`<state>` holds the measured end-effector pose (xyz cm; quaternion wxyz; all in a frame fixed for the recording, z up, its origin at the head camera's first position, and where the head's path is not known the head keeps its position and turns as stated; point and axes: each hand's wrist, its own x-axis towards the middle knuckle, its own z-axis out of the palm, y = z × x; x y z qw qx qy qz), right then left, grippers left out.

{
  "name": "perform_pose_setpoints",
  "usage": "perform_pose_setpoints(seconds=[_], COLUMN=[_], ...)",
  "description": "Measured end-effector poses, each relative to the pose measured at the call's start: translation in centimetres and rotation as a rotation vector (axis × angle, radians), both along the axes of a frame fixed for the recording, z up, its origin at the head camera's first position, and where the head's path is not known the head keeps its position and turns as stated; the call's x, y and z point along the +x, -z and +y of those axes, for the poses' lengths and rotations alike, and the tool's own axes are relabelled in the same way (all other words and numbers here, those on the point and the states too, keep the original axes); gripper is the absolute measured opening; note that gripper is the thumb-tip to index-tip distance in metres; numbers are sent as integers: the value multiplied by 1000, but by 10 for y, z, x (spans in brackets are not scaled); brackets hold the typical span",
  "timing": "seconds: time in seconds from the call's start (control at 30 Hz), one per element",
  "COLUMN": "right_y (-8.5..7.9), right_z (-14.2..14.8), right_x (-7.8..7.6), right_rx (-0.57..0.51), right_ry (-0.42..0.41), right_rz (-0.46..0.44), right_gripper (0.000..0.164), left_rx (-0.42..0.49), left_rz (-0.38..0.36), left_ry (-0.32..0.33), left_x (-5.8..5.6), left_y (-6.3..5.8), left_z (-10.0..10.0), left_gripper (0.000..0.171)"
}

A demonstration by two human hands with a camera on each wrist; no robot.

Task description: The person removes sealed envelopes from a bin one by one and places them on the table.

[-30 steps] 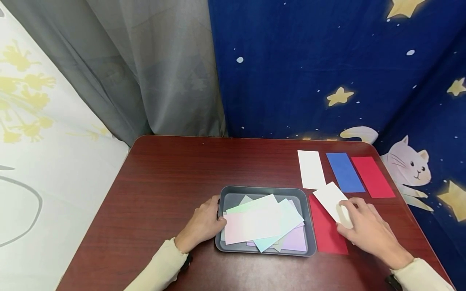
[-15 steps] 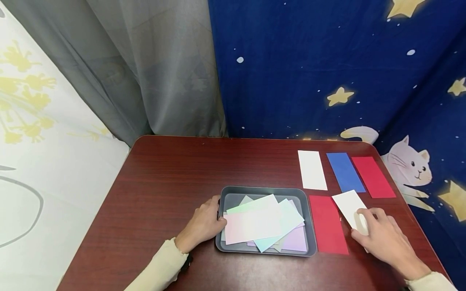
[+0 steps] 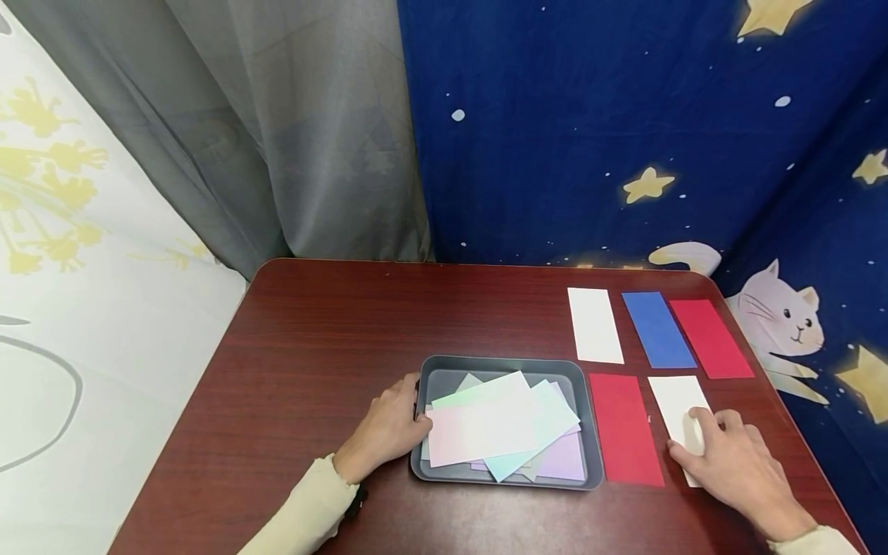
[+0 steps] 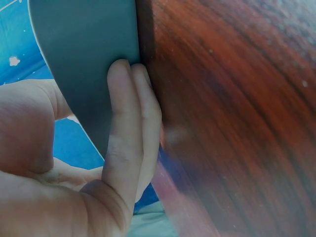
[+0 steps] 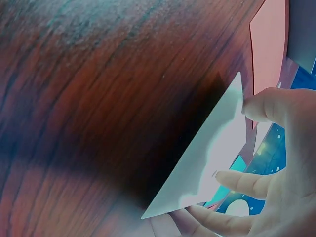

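My left hand (image 3: 385,428) grips the left end of a dark grey tray (image 3: 444,378), its thumb over the rim and its fingers along the outer wall (image 4: 89,54). Several pastel paper cards, a pale pink one (image 3: 482,432) on top, lie overlapped in the tray. On the right, my right hand (image 3: 738,470) holds a white card (image 3: 674,397) by its long edges, with the index fingertip on its face. In the right wrist view the near end of this card (image 5: 197,163) is close over the table, with a dark shadow beside it. A red card (image 3: 627,432) lies between it and the tray.
Behind these, another white card (image 3: 595,324), a blue card (image 3: 657,327) and a second red card (image 3: 711,339) lie in a row on the brown table (image 3: 333,331). Grey and blue star-patterned curtains (image 3: 555,116) hang behind the table's far edge.
My right hand has carried the white card rightward, off the near red card, turned it, and lowered it into line beside that card. The left hand and the tray have stayed still.
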<state>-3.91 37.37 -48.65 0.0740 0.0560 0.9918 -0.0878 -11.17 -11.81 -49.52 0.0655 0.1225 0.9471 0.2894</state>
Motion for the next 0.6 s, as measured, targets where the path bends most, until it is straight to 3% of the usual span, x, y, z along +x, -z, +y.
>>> perform_pose_setpoints(seconds=[0.43, 0.6], right_y=[-4, -7], right_z=[-5, -12], right_x=[-5, -10], right_rx=[20, 27], right_ry=[16, 1], right_rz=[-25, 30], right_gripper=[76, 75], left_rx=[5, 4], left_rz=[-7, -5], left_ry=[2, 9], left_x=[0, 0], left_y=[-3, -4], left_z=[-1, -1], left_gripper=[61, 61])
